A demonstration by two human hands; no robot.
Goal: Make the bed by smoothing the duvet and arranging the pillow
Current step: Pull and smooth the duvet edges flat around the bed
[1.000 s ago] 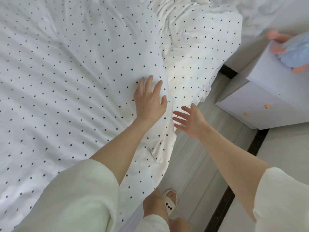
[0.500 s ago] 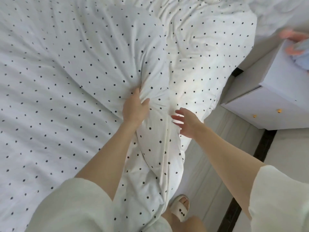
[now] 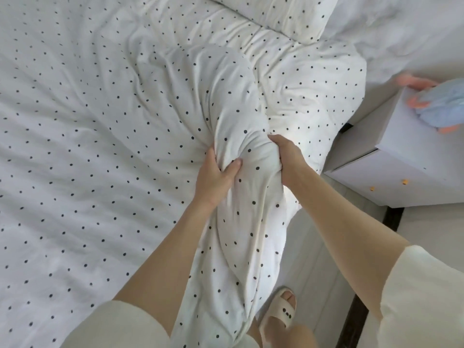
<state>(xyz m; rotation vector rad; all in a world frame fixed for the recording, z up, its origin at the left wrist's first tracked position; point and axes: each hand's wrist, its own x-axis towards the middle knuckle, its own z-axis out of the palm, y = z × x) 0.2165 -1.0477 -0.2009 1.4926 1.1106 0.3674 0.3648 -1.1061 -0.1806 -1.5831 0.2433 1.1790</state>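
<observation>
A white duvet [image 3: 88, 151] with small black dots covers the bed and hangs over its right edge. Near that edge it is bunched into a thick ridge [image 3: 226, 101]. My left hand [image 3: 216, 174] grips the left side of the ridge, thumb pressed into the fabric. My right hand [image 3: 286, 159] clutches the right side of the same bunch, fingers wrapped over the top. A pillow [image 3: 281, 13] in the same dotted fabric lies at the head of the bed, top centre, partly cut off by the frame.
A white nightstand [image 3: 391, 172] with small orange knobs stands right of the bed. A blue and pink plush toy [image 3: 437, 106] lies on it. Pale floor runs between bed and nightstand, where my slippered foot [image 3: 281, 315] stands.
My left hand went from lying flat on the duvet to gripping it. My right hand moved in from beside the bed and closed on the same bunch, which now stands higher.
</observation>
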